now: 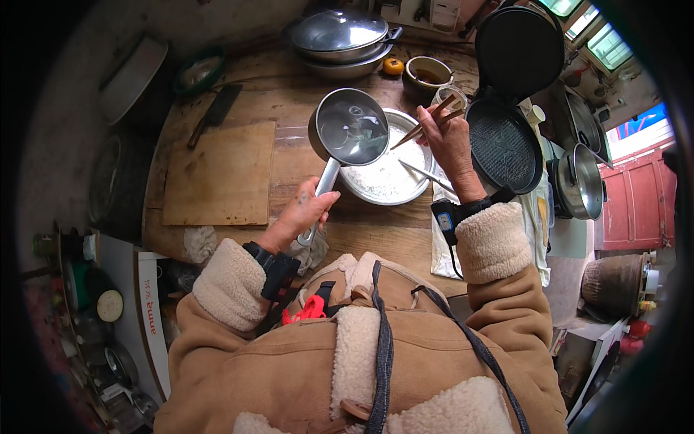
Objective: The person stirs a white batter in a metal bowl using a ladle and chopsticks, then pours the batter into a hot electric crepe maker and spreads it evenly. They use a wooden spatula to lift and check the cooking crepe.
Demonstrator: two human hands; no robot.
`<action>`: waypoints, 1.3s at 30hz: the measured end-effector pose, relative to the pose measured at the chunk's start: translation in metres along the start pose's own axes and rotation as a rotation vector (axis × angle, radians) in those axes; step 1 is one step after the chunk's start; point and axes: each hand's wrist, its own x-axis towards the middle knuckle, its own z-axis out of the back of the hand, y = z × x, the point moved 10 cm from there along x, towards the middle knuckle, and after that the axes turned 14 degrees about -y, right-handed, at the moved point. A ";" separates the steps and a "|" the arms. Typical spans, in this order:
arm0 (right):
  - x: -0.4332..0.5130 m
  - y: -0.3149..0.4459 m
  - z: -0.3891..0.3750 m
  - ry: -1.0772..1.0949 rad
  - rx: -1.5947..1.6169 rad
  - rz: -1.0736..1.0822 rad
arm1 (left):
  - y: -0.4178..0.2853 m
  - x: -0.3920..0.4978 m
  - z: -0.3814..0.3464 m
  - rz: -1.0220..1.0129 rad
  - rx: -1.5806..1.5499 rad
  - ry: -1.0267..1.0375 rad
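My left hand (308, 210) grips the handle of a metal saucepan (351, 127), which is held over the left rim of a wide metal basin (386, 202). Clear liquid seems to lie in the pan. White flour or a similar white powder (379, 176) covers the basin's bottom. A pair of wooden chopsticks (415, 133) is in my right hand (447, 135), above the basin's right side, with the tips pointing down left over the powder. Another utensil with a metal handle (428, 174) leans on the basin's right rim; its far end is in the powder.
A wooden board (219, 179) and a cleaver (222, 106) lie left. Behind stand a lidded wok (341, 35), a persimmon (393, 66), a bowl of dark liquid (428, 76) and a glass jar (451, 96). An open electric griddle (504, 144) and a steel pot (583, 182) stand right.
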 end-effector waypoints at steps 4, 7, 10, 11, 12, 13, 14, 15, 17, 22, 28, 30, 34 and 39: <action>-0.002 -0.005 -0.001 -0.006 0.027 -0.051 | -0.001 0.000 -0.002 -0.011 -0.014 0.026; -0.002 -0.003 0.000 -0.025 0.055 -0.034 | 0.000 -0.001 0.000 0.001 -0.021 0.000; -0.002 -0.006 0.001 -0.033 0.070 -0.064 | 0.000 0.000 0.000 0.004 -0.015 0.001; -0.002 -0.005 0.001 -0.027 0.057 -0.058 | 0.000 -0.001 -0.001 0.004 -0.012 0.009; -0.002 -0.005 0.001 -0.021 0.043 -0.051 | 0.000 -0.001 -0.001 0.002 -0.012 0.012; -0.003 -0.006 0.000 -0.015 0.061 -0.062 | -0.001 -0.001 -0.001 -0.001 -0.012 0.016; -0.003 -0.006 0.000 -0.010 0.079 -0.075 | 0.000 -0.001 -0.002 -0.003 -0.012 0.021; -0.004 -0.008 -0.001 -0.001 0.104 -0.093 | 0.000 -0.001 -0.001 -0.001 -0.011 0.013; -0.005 -0.010 0.000 -0.022 0.110 -0.111 | 0.000 0.000 0.001 0.001 -0.011 -0.005; -0.006 -0.020 0.009 -0.079 0.191 -0.178 | 0.001 0.000 0.000 0.043 -0.071 0.024; -0.011 -0.048 0.025 -0.160 0.325 -0.280 | 0.004 -0.002 0.006 0.080 -0.142 0.022; -0.016 -0.059 0.028 -0.189 0.338 -0.300 | 0.006 -0.001 0.013 0.086 -0.166 0.000; -0.033 -0.081 0.021 -0.107 0.249 -0.358 | 0.011 0.001 0.029 0.110 -0.203 -0.041; -0.041 -0.093 0.037 -0.140 0.371 -0.373 | 0.021 0.011 0.045 0.168 -0.306 -0.068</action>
